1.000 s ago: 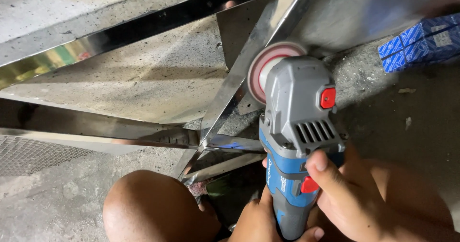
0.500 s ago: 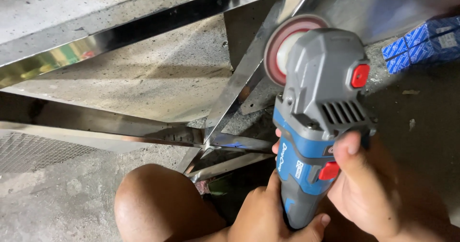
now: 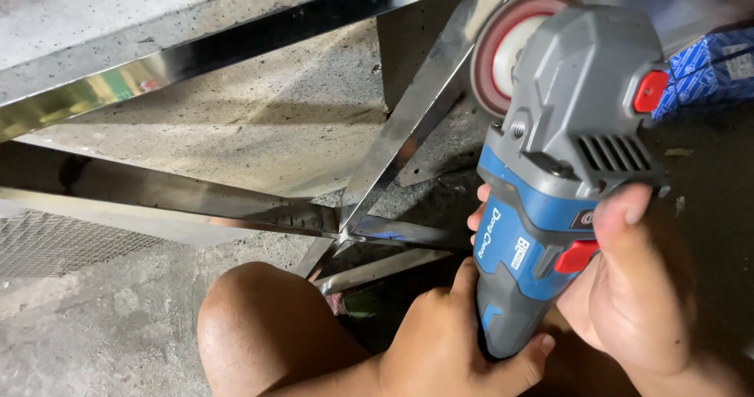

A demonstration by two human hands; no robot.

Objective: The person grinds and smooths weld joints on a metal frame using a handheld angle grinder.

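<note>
Both hands grip one angle grinder [image 3: 561, 169]: the left hand [image 3: 448, 342] wraps around the rear of its blue body from below, and the right hand [image 3: 636, 287] clasps the body's right side, thumb lying up by the red switch. The grinder's grey head tilts up and away, its red-rimmed disc [image 3: 510, 47] close beside the slanted bar of a polished steel frame [image 3: 400, 142]; whether the disc touches the metal cannot be told. To work well here, I judge the two-handed hold should stay firm, with the disc met to the bar at a shallow angle, fingers kept behind the head and the bare knee [image 3: 259, 318] held back from the frame's joint. A blue box [image 3: 707, 71] lies on the concrete floor [image 3: 259, 122] at the upper right; its contents are not visible.
</note>
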